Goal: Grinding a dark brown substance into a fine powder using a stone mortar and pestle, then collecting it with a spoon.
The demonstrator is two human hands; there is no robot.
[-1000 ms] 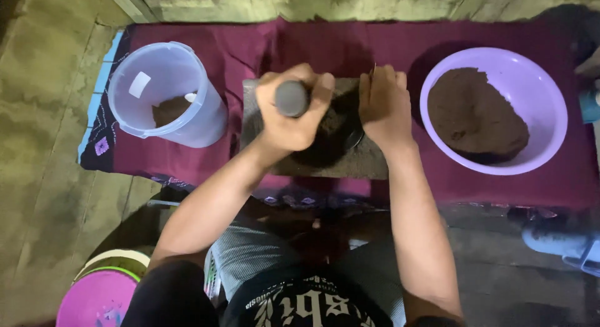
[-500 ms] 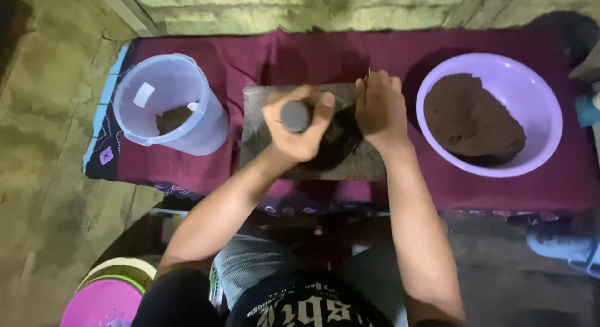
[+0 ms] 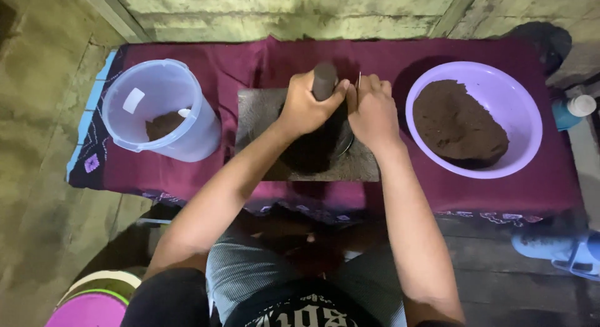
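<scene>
My left hand (image 3: 306, 107) is wrapped around an upright grey stone pestle (image 3: 324, 81) near the far side of a flat grey stone slab (image 3: 255, 118). A dark brown, nearly black mass (image 3: 312, 153) lies on the slab under and in front of both hands. My right hand (image 3: 373, 113) sits right beside the pestle with its fingers curled and close together, resting on the dark mass. A thin metal sliver (image 3: 359, 81) shows at its fingertips; whether the hand grips it is unclear.
A purple bowl (image 3: 528, 121) holding a brown lump (image 3: 459, 126) stands on the right of the maroon cloth (image 3: 237, 64). At the left stands a translucent jug (image 3: 128, 83) with some brown matter (image 3: 164, 124). A blue bottle (image 3: 572, 111) is at the far right, and coloured lids (image 3: 94, 299) at bottom left.
Both hands and the pestle have slid away from me toward the slab's far edge. My right hand has closed in against the pestle.
</scene>
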